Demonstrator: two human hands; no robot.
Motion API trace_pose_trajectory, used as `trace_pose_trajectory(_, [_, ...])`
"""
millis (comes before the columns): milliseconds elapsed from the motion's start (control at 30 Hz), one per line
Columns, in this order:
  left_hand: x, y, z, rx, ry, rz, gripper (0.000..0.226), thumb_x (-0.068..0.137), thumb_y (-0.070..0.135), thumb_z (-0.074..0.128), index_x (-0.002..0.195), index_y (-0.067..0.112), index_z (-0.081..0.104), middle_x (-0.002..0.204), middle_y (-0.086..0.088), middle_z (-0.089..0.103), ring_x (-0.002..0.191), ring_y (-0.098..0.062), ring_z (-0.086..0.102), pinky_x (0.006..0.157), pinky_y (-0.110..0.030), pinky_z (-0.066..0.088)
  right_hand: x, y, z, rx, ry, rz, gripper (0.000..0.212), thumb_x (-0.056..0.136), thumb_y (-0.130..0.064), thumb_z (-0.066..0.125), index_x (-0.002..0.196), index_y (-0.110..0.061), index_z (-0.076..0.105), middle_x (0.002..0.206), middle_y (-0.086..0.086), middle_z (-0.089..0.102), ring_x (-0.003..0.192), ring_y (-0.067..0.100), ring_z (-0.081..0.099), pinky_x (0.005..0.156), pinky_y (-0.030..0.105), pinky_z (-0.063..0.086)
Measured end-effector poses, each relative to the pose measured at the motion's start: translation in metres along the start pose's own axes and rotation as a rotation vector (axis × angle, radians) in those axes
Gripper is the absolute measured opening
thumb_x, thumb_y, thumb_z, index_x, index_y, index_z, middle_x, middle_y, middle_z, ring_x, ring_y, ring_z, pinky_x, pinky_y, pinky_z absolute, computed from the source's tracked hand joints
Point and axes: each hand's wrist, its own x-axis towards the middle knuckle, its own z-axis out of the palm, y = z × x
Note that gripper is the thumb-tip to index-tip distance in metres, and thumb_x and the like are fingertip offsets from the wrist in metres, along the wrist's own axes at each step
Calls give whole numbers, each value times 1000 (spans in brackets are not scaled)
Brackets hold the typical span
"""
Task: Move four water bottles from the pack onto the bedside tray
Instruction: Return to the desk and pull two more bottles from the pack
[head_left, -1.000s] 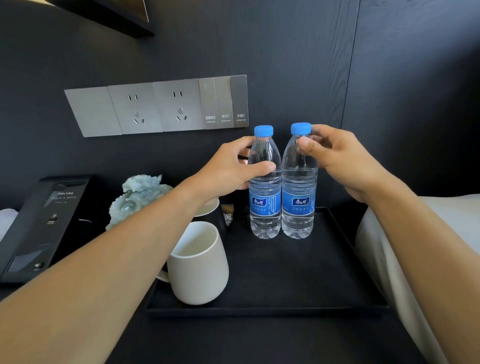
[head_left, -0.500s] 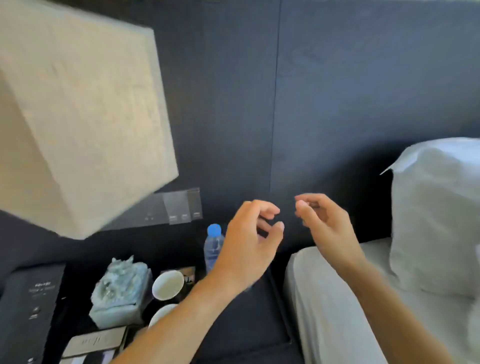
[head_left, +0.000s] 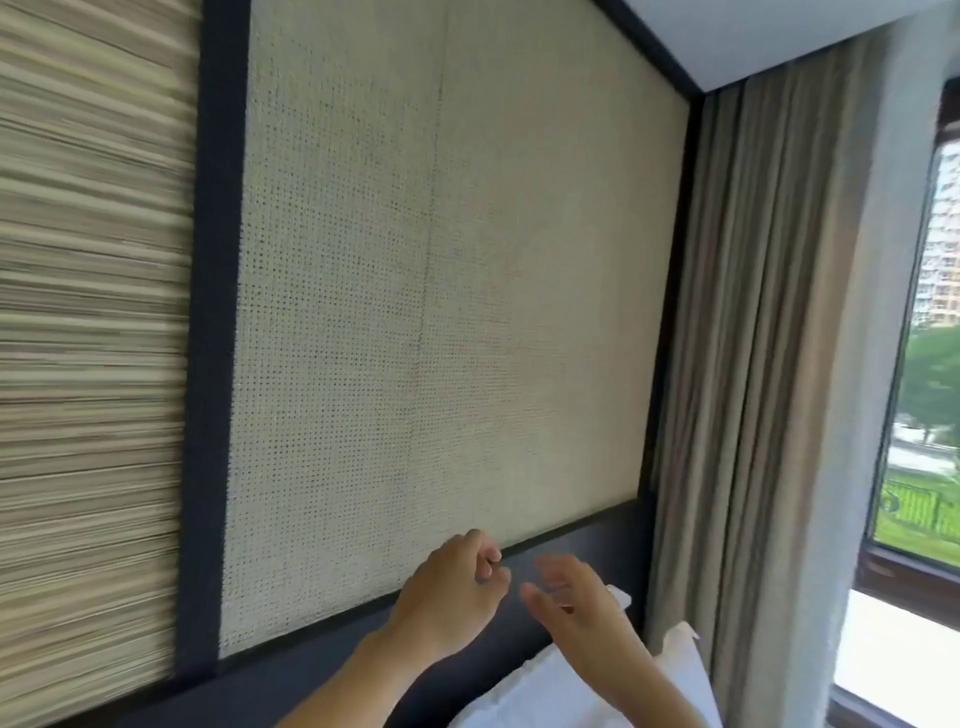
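Observation:
No water bottle, pack or tray is in view; the camera faces the wall above the bed. My left hand (head_left: 449, 592) is raised at lower centre, fingers loosely curled, holding nothing. My right hand (head_left: 582, 608) is just to its right, fingers spread and blurred, also holding nothing. Both hands hover in front of the dark headboard band (head_left: 571, 545), a small gap between them.
A woven beige wall panel (head_left: 441, 312) in a dark frame fills the centre. White pillows (head_left: 550, 691) lie at the bottom right. Grey curtains (head_left: 769, 364) hang on the right beside a window (head_left: 930, 389). A striped blurred surface (head_left: 88, 364) is on the left.
Both hands let go of the two bottles standing on the tray and pulled away. The view swung up and to the right, from the bedside table to the wall, curtains and window.

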Motion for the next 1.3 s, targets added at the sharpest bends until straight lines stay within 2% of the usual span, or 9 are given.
trace_pose_trajectory(67, [6, 68, -20, 24, 16, 126, 25, 90, 56, 44, 104, 39, 55, 103, 20, 63, 90, -2, 61, 79, -29, 52, -14, -31, -60, -63, 96, 23, 44, 91, -53, 63, 131, -36, 53, 121, -13, 57, 102, -4, 60, 84, 20, 50])
trace_pose_trajectory(133, [-3, 130, -31, 25, 24, 244, 27, 92, 55, 43, 104, 35, 57, 102, 17, 65, 90, -7, 62, 76, -30, 49, -43, -58, -115, -118, 200, 46, 49, 93, -52, 63, 136, -31, 53, 121, -12, 59, 101, -4, 60, 76, 17, 47])
trace_pose_trajectory(367, [-74, 311, 2, -72, -202, 566, 27, 97, 47, 49, 105, 26, 64, 100, 8, 69, 93, -17, 65, 79, -34, 52, -210, -125, -276, -214, 582, 211, 40, 91, -45, 69, 127, -29, 60, 103, -4, 67, 92, 14, 67, 77, 30, 49])
trace_pose_trajectory(533, [-186, 456, 65, -186, -420, 756, 26, 93, 52, 53, 104, 31, 63, 98, 7, 70, 93, -21, 67, 87, -39, 55, -388, -157, -374, -390, 812, 365, 38, 94, -41, 67, 125, -19, 61, 88, -2, 71, 71, 0, 66, 61, 13, 45])
trace_pose_trajectory(733, [-385, 629, 131, -377, -648, 1039, 20, 87, 52, 53, 91, 33, 58, 86, 9, 68, 89, -21, 67, 75, -31, 46, -651, -202, -466, -569, 1112, 644, 43, 95, -40, 66, 130, -15, 60, 108, 9, 74, 100, 26, 71, 93, 38, 52])
trace_pose_trajectory(900, [-607, 770, 173, -520, -858, 1225, 20, 85, 55, 52, 82, 36, 57, 87, 8, 71, 88, -22, 68, 82, -37, 53, -893, -256, -522, -666, 1305, 850, 44, 96, -44, 62, 131, -17, 58, 110, 5, 69, 103, 25, 67, 94, 39, 52])
trace_pose_trajectory(1000, [-744, 844, 188, -610, -974, 1285, 20, 84, 59, 51, 78, 41, 57, 80, 18, 66, 81, -14, 65, 73, -33, 50, -1034, -293, -549, -700, 1419, 961, 42, 95, -46, 62, 126, -19, 60, 98, -1, 66, 94, 19, 69, 79, 29, 51])
trace_pose_trajectory(1100, [-867, 907, 198, -652, -1094, 1346, 21, 88, 57, 52, 88, 38, 61, 90, 11, 69, 87, -16, 66, 80, -37, 55, -1162, -323, -563, -762, 1504, 1110, 36, 93, -47, 63, 118, -21, 61, 87, -9, 62, 86, 12, 62, 68, 22, 40])
trace_pose_trajectory(1300, [-1061, 1009, 223, -695, -1279, 1432, 34, 74, 69, 44, 80, 38, 60, 80, 14, 67, 84, -15, 65, 83, -40, 56, -1357, -359, -594, -754, 1656, 1328, 41, 94, -44, 63, 126, -20, 61, 113, 1, 68, 102, 17, 61, 72, 22, 40])
